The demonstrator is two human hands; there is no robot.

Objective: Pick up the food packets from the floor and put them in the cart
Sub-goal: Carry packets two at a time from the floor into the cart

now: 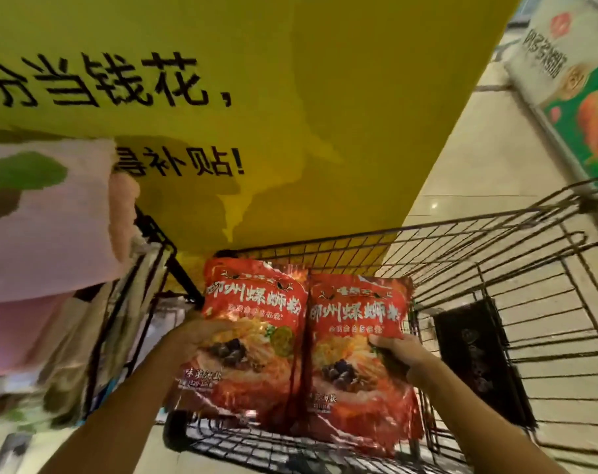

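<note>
I hold two red food packets side by side above the black wire cart (468,254). My left hand (196,333) grips the left packet (253,323) by its left edge. The right packet (355,340) is pinched at its right edge by my right hand (398,354). Both packets show white lettering and a picture of noodles, and their lower ends hang inside the cart's basket. A dark packet (479,357) stands against the cart's right wire wall.
A big yellow sign (256,97) with black lettering fills the space ahead of the cart. Pale packaged goods (48,217) are stacked at the left, pressing on the cart's left side. Tiled floor (479,159) and a green-and-white display (581,97) lie to the right.
</note>
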